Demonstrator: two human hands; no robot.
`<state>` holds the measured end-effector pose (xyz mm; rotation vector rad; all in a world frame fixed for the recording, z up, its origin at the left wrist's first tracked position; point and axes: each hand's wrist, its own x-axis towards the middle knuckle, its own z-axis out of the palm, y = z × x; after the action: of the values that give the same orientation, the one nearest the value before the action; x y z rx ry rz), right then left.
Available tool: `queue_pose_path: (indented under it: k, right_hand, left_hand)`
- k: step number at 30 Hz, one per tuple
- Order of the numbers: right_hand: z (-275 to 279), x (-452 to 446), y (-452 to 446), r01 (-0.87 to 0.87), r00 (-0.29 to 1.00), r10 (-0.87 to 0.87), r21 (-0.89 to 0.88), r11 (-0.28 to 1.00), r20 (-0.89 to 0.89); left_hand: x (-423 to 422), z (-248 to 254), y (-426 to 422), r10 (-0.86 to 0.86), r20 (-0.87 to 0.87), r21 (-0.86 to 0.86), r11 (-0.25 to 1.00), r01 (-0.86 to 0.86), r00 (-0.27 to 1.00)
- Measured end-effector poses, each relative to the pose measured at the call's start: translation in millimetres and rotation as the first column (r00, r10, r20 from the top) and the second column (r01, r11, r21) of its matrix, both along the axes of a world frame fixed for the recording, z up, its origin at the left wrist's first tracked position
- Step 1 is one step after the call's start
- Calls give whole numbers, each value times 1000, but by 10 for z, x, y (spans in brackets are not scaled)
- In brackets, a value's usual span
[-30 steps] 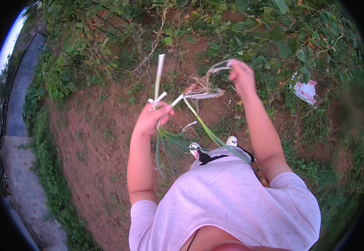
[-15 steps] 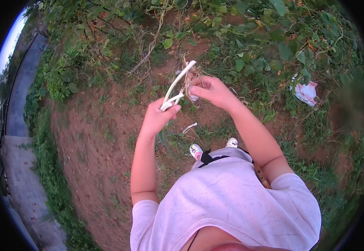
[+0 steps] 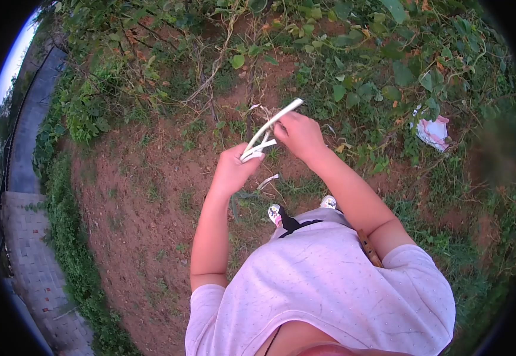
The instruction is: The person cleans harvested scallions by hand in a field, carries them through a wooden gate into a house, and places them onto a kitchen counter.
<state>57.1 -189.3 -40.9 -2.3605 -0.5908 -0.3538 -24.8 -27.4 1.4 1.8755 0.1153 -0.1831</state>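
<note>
My left hand (image 3: 235,170) is closed round several green onions (image 3: 271,122). Their white stalks point up and to the right, and a bit of green leaf hangs below the hand. Close by on the right, my right hand (image 3: 299,134) has its fingers curled at the root end of an onion, behind the longest white stalk. Thin, brownish roots or dry strands show just above its fingertips. What exactly those fingertips pinch is partly hidden.
Reddish soil (image 3: 133,196) lies below, with a pale peel strip (image 3: 268,181) near my shoes (image 3: 275,212). Leafy vines (image 3: 352,71) grow ahead and to the right, beside a crumpled white and pink bag (image 3: 432,132). A paved path (image 3: 38,249) runs along the left.
My right hand came in from the far right to the onions beside my left hand. The long white stalk now leans further right, and the brown root clump shows less.
</note>
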Motion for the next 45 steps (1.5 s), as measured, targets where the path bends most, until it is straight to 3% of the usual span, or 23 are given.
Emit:
queue_pose_path:
  k: [1, 2, 4, 5, 7, 9, 10, 11, 13, 14, 16, 17, 19, 20, 23, 24, 25, 27, 31, 33, 34, 36, 45]
  right_hand:
    - [-42, 58, -31, 14, 1000, -13, -29, 999, 16]
    - [-50, 181, -107, 74, 988, -100, -201, 977, -121]
    - [-120, 399, -429, 188, 971, -207, -154, 970, -121]
    - [-78, 416, -541, 218, 972, -220, -41, 975, -80]
    - [-53, 441, -611, 191, 954, -186, -5, 982, -236]
    - [-144, 402, -427, 186, 863, -35, 253, 950, -504]
    - [60, 278, -347, 96, 787, 133, 332, 939, -603]
    - [0, 241, -297, 131, 674, 383, 612, 780, -632]
    - [8, 204, -256, 211, 554, 550, 745, 633, -624]
    - [33, 183, -254, 212, 555, 550, 746, 632, -624]
    - [138, 135, -260, 336, 459, 742, 869, 363, -488]
    - [186, 119, -255, 335, 459, 742, 869, 363, -488]
    - [293, 99, -236, 379, 433, 804, 892, 248, -408]
    - [336, 66, -230, 359, 416, 840, 911, 202, -349]
    - [451, -47, -192, 282, 425, 849, 937, 205, -314]
    - [436, -66, -175, 207, 494, 795, 936, 285, -351]
    - [449, -82, -173, 209, 496, 794, 936, 284, -351]
    - [486, -105, -179, 135, 609, 659, 876, 463, -442]
    - [458, -100, -199, 89, 652, 635, 873, 480, -415]
    - [558, -103, -297, 106, 560, 617, 786, 609, -553]
    - [582, -95, -328, 108, 560, 615, 785, 610, -555]
    - [601, -72, -373, -21, 462, 643, 717, 697, -611]
    - [469, -124, -309, 36, 376, 678, 741, 670, -631]
  left_hand:
    - [-2, 22, 15, 37, -5, -8, 999, -37, 999]
    - [-40, 103, 56, 25, -31, -16, 1000, -25, 999]
    - [-81, 138, 204, 79, -61, -20, 997, -80, 995]
    - [-93, 149, 279, 136, -92, -23, 990, -139, 986]
    - [-93, 92, 354, 120, -76, -90, 988, -126, 990]
    - [-69, 92, 364, 69, -79, -114, 990, -78, 994]
    - [-55, 80, 343, 37, -60, -156, 987, -47, 997]
    - [-50, 72, 316, 37, -60, -154, 987, -46, 998]
    - [-46, 63, 273, 11, 7, -195, 981, -10, 1000]
    - [-47, 62, 272, 10, 7, -194, 981, -9, 1000]
    - [-56, 61, 280, -39, 12, -276, 960, 41, 999]
    - [-56, 48, 287, -39, 13, -276, 960, 41, 999]
    - [-45, 25, 299, -69, -36, -438, 898, 47, 997]
    - [-44, 32, 284, -67, -34, -438, 898, 46, 997]
    - [-55, 61, 217, -51, -27, -460, 887, 33, 998]
    - [-68, 60, 205, -52, -33, -454, 890, 31, 998]
    - [-74, 61, 195, -54, -40, -447, 894, 30, 998]
    - [-92, 46, 185, -43, -53, -469, 883, 13, 998]
    - [-104, 50, 201, -44, -54, -499, 867, 11, 998]
    - [-111, 106, 268, -69, -49, -435, 900, 41, 996]
    - [-116, 136, 302, -97, -48, -368, 927, 72, 994]
    - [-113, 158, 361, -76, -58, -338, 940, 52, 995]
    - [-84, 209, 490, -79, -89, -266, 962, 53, 993]
